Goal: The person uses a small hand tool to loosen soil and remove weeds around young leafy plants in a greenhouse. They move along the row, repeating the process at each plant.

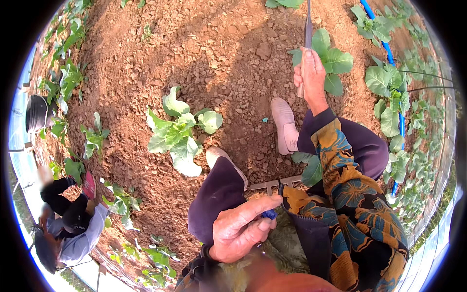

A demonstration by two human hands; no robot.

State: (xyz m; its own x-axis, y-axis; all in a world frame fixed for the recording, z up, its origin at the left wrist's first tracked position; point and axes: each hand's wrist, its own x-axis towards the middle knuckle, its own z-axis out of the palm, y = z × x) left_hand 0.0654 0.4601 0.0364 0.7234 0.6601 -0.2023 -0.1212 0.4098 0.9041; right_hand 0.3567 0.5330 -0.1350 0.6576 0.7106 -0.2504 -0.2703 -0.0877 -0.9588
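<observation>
My right hand is closed around the handle of a long, thin hand tool. The tool's dark shaft runs off the top edge, so its far end is out of view. Under that hand grows a broad-leaved brassica plant. In front of my lap, my left hand pinches a small crumpled blue piece, perhaps plastic, mostly covered by thumb and fingers. A larger leafy brassica plant stands in the soil ahead of my left shoe. My right shoe rests on the soil between the two plants.
Crumbly reddish soil surrounds me. A blue hose runs among plants on the right. Behind my feet lies a grey bar. A person crouches at lower left, below a black bucket. A turquoise scrap lies near my right shoe.
</observation>
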